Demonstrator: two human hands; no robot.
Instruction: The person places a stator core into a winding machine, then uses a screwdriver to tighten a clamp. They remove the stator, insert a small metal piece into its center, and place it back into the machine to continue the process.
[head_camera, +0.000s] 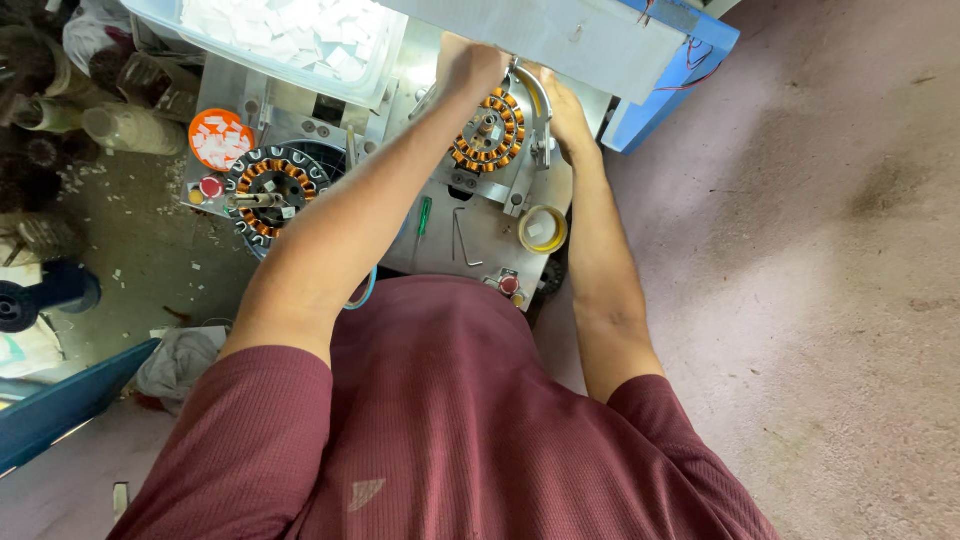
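1. While both arms reach away from the body over the metal bench (440, 245), the stator (488, 133), a ring of copper-wound teeth, sits flat on its fixture between the two hands; it is round, so it has no long axis, and its face looks up toward the camera.
2. Left of the stator, well apart from it on the bench, lies a second stator (268, 187), dark-ringed with the same copper coils; neither hand is near it.
3. Beyond the stator's upper left stands a tray (290, 35) of white slips; an orange lid (220, 138) with more slips lies left of the stator, beside the second one.
4. Left hand (470, 68) rests at the stator's far upper-left edge, knuckles up, fingers curled in; whether it pinches anything I cannot tell.
5. Right hand (568, 112) lies along the stator's right edge, just beside a curved metal arm (540, 100), fingers stretched forward and hidden at the tips; its grip I cannot tell; both hands look equally close.
6. Nearer the body than the stator lie a yellow tape roll (543, 229) and a green screwdriver (424, 215).
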